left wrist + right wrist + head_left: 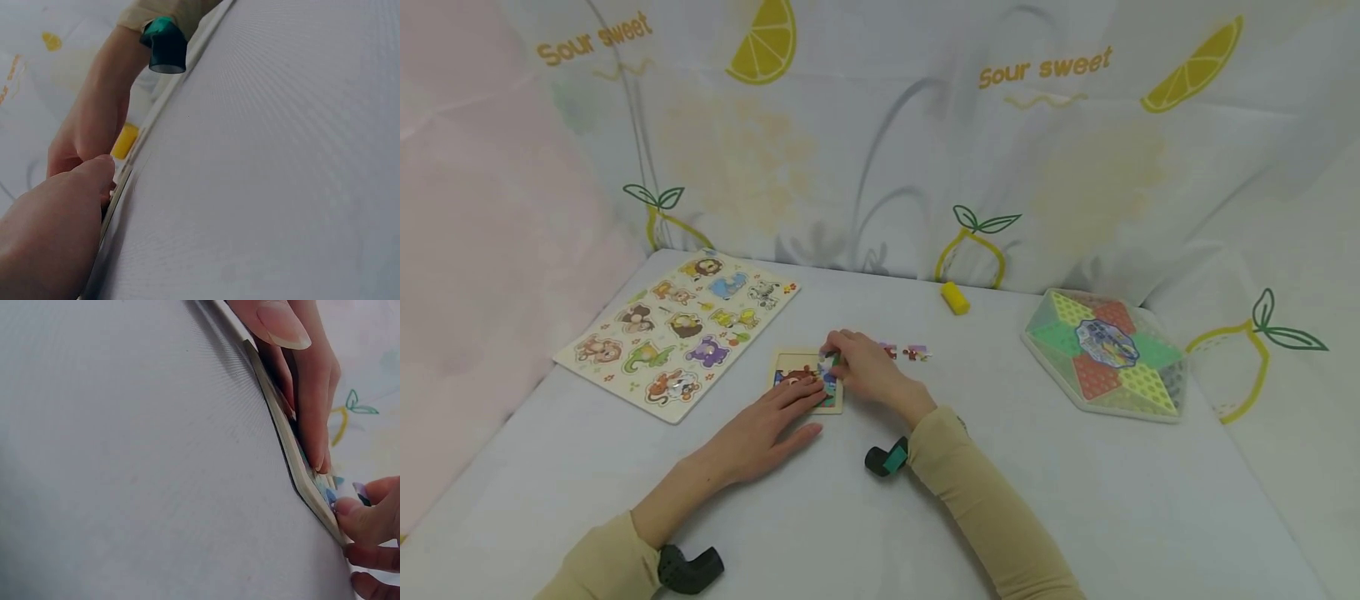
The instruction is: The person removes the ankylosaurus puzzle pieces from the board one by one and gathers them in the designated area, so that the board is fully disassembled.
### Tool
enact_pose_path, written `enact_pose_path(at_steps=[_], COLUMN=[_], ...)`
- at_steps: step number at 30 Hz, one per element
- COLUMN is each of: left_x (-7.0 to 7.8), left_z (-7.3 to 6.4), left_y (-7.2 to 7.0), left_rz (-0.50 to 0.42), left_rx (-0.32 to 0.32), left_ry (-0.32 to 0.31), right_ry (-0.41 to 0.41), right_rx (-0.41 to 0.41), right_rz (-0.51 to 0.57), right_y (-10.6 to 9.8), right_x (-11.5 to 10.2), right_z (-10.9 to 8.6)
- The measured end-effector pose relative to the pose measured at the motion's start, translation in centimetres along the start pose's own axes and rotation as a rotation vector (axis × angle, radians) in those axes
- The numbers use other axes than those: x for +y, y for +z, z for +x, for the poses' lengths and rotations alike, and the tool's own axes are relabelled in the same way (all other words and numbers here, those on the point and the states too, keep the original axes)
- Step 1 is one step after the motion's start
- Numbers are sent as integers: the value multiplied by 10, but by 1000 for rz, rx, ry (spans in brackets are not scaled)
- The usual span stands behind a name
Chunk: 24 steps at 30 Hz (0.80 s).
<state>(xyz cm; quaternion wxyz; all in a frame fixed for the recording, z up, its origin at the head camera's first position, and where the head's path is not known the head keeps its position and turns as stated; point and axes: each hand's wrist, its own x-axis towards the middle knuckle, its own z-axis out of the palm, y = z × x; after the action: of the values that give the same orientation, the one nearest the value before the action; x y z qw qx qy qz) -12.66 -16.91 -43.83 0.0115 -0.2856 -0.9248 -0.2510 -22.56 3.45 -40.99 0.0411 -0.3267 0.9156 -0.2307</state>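
Observation:
A small wooden jigsaw puzzle tray (786, 356), partly filled with a brown animal picture, lies mid-table. My left hand (763, 433) rests on it from the near left, its extended fingers (312, 419) pressing on the pieces. At the tray's upper right corner, my right hand (872, 367) pinches a small puzzle piece (360, 491) between thumb and finger. That piece is tilted up off the tray in the right wrist view. Two loose puzzle pieces (917, 352) lie just right of the right hand, one partly hidden by it.
A large animal peg board (670, 408) lies to the left. On the right sits a hexagonal board-game box (1105, 346) with coloured triangles. A yellow block (955, 298) is near the back edge, before a lemon-print cloth (880, 125).

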Motion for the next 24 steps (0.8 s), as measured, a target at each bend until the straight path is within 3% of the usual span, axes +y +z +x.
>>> enact_pose_path(at_steps=[6, 15, 24], left_x=[0, 0, 1], left_z=[0, 0, 0], left_y=[1, -1, -1], left_rz=[4, -6, 4], left_rx=[23, -20, -14], left_ry=[16, -20, -13], right_ry=[16, 29, 63], right_rx=[10, 62, 82], right_rz=[38, 89, 121], right_y=[-3, -3, -1], right_x=[-2, -3, -2], right_z=[-1, -2, 0])
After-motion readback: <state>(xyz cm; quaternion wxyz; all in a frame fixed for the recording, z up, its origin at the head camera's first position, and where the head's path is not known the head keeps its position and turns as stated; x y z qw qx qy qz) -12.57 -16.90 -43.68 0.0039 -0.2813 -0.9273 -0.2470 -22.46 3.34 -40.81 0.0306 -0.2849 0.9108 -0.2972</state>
